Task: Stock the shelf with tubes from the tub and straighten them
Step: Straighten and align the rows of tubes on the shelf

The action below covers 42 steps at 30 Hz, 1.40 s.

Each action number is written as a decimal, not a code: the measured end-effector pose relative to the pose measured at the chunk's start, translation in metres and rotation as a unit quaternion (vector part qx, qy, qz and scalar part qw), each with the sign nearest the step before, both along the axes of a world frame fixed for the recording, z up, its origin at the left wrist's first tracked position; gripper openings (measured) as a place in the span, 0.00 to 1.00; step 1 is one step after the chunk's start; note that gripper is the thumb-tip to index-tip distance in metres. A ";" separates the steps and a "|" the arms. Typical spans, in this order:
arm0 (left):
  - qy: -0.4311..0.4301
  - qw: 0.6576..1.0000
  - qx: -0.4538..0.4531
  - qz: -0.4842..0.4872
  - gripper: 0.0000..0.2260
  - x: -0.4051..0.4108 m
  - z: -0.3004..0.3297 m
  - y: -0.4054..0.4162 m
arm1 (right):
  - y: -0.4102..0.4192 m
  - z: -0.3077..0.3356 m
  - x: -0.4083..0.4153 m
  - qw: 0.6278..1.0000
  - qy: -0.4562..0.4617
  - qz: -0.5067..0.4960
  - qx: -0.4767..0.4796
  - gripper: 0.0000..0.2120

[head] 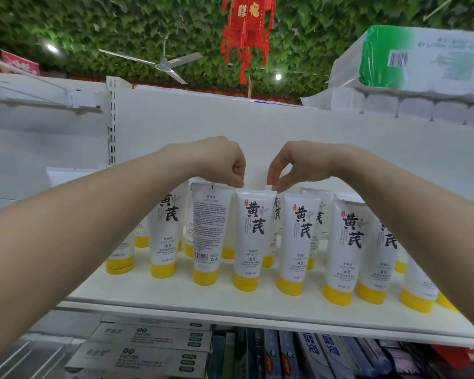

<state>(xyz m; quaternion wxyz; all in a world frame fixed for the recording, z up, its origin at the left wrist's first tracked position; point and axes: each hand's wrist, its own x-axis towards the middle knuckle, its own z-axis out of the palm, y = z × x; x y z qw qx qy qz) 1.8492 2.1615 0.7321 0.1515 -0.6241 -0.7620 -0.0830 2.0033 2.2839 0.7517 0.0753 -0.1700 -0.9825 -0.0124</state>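
Observation:
Several white tubes with yellow caps stand cap-down on the white shelf. My left hand pinches the top edge of a tube turned back to front, its small print and barcode facing me. My right hand pinches the top seam of the neighbouring front-row tube, whose black characters face forward. More tubes stand to the right and in a second row behind. The tub is out of view.
The shelf's white back panel rises just behind the tubes. Boxed toothpaste fills the shelf below. Wrapped paper rolls sit on top at the right. A ceiling fan and a red ornament hang overhead.

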 end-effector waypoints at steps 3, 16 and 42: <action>-0.013 1.000 0.008 -0.014 0.05 -0.001 0.001 -0.003 | 0.001 0.000 -0.002 1.000 0.000 -0.005 0.001 0.04; -0.018 0.999 0.025 -0.024 0.08 -0.001 -0.001 -0.001 | 0.006 -0.005 0.003 0.999 0.012 -0.014 0.028 0.03; 0.058 0.987 0.139 0.047 0.06 -0.015 -0.037 -0.137 | -0.111 -0.032 -0.020 0.983 0.102 0.088 0.125 0.06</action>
